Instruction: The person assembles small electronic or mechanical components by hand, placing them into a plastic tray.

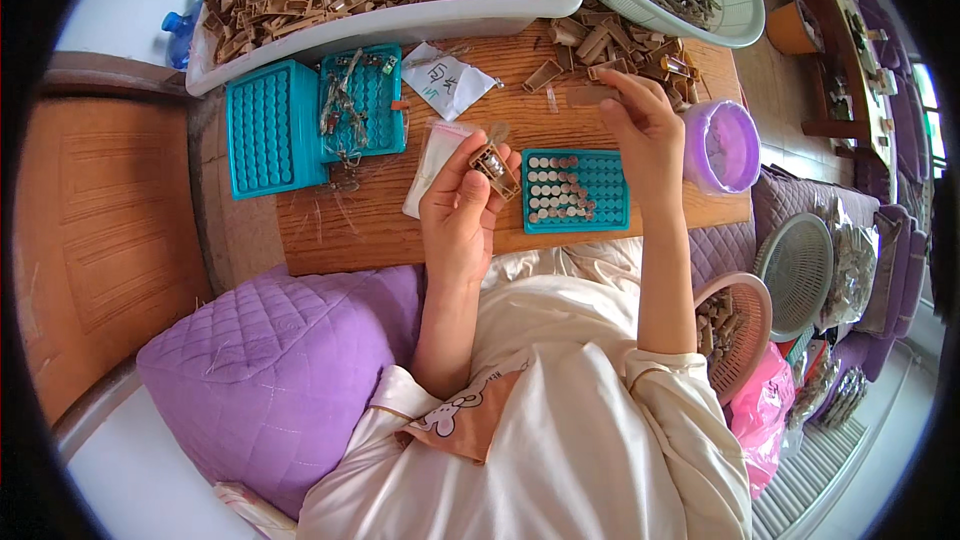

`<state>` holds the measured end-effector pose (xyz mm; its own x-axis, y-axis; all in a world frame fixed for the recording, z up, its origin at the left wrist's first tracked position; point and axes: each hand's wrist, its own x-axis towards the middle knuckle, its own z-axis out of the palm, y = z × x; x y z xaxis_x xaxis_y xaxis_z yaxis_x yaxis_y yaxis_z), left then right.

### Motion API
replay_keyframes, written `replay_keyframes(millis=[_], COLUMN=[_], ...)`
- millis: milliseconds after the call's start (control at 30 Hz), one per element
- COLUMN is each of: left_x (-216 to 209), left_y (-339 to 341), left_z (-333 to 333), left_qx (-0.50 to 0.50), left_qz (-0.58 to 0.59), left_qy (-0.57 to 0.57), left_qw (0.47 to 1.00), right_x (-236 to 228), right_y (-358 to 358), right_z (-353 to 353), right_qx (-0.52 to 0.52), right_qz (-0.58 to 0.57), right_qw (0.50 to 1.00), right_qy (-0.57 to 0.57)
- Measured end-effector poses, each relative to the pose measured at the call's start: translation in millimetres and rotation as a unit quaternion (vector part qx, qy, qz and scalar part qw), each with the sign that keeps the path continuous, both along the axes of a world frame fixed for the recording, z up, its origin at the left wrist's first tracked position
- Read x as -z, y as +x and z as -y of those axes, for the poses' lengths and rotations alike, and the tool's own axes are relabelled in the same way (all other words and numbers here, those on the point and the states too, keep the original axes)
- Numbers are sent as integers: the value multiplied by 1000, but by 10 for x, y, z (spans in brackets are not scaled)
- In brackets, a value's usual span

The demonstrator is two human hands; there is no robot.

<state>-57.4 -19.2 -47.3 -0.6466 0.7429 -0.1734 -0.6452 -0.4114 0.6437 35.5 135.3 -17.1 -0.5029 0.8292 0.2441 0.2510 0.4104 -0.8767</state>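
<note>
The left hand (460,195) is just left of the teal tray (608,178), above the worktop (525,115). Its fingers are gripping a small brown case (494,172), whose near side is open and shows shiny metal parts inside. The case sits beside the tray's left edge, tilted.

The right hand (648,130) is raised beyond the tray's far right corner. Its thumb and forefinger pinch a flat brown piece (590,96), which points left over the area behind the tray.

The tray holds round silvery and brownish discs (540,190) in rows of pits, mostly in its left half. Right of the tray stands a purple tub (698,168). Left of it lie a clear packet (434,168) and, farther off, a teal box (262,130) and a second teal tray (386,110) with tangled thin parts (340,105) on it. A crumpled white paper (452,82) lies beyond the tray to the left. Loose brown pieces (605,38) are heaped behind the tray, and a white bin (400,32) full of similar pieces stands farther back to its left.
</note>
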Motion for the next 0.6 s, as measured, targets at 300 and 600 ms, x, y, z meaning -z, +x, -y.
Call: replay_keyframes(millis=[300, 600], left_x=[-109, -154], left_y=[135, 128], left_z=[-8, 26], left_qx=[16, 19], left_qz=[-2, 14], left_qy=[50, 44], left_qw=[999, 999], right_x=[-194, -155], right_y=[-47, 77], right_z=[779, 785], right_qx=[-25, -72], right_qz=[-221, -39], right_qw=[937, 987], right_qy=[-268, -140])
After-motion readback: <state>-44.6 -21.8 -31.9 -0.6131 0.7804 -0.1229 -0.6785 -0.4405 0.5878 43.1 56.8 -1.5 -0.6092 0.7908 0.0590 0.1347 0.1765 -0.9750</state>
